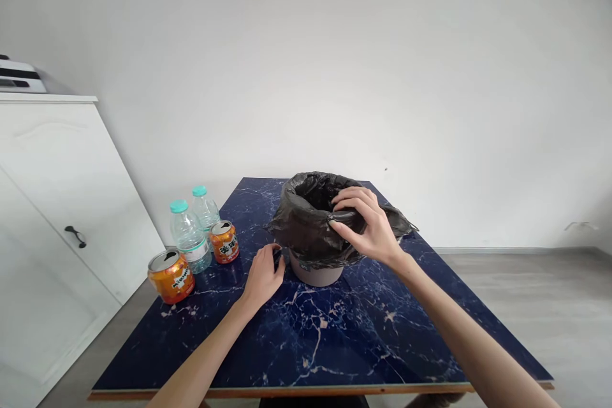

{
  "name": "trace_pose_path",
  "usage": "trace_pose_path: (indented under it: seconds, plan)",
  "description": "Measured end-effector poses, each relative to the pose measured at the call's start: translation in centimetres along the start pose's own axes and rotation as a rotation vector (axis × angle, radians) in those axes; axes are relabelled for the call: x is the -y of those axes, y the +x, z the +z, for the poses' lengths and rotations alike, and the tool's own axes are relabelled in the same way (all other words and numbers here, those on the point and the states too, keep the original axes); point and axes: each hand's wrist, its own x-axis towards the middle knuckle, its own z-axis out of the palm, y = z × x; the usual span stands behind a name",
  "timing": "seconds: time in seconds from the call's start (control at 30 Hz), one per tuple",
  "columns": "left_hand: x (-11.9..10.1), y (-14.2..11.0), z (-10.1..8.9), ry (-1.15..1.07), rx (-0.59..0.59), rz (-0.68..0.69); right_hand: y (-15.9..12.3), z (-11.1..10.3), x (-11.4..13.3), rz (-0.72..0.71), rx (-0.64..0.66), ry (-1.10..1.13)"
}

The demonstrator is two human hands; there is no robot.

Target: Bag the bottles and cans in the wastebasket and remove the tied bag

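A small grey bin stands on the dark blue marble-patterned table, lined with a black plastic bag folded over its rim. My right hand grips the near edge of the bag at the rim, fingers curled over it. My left hand is low at the bin's left side, fingers pinched on a fold of the bag's hanging edge.
Two orange drink cans and two clear water bottles with teal caps stand at the table's left side. A white cabinet stands to the left. A white wall lies behind; grey floor to the right.
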Motion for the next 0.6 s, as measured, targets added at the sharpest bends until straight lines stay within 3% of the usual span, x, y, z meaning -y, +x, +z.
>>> trace_pose_path:
  seconds: [0.17, 0.33, 0.4, 0.6]
  plan:
    - [-0.2, -0.2, -0.2, -0.013, 0.006, 0.003, -2.6, 1.8, -2.7, 0.335, -0.184, 0.259]
    - [-0.1, -0.3, -0.2, -0.013, 0.001, -0.005, -4.7, 5.3, -7.1, 0.761, -0.406, 0.879]
    - [-0.1, -0.3, -0.2, -0.014, -0.003, -0.005, -5.7, 6.8, -8.3, 0.893, -0.458, 1.010]
    - [-0.1, -0.3, -0.3, -0.023, -0.001, 0.004, -9.5, 10.3, -9.8, 1.029, -0.480, 1.087]
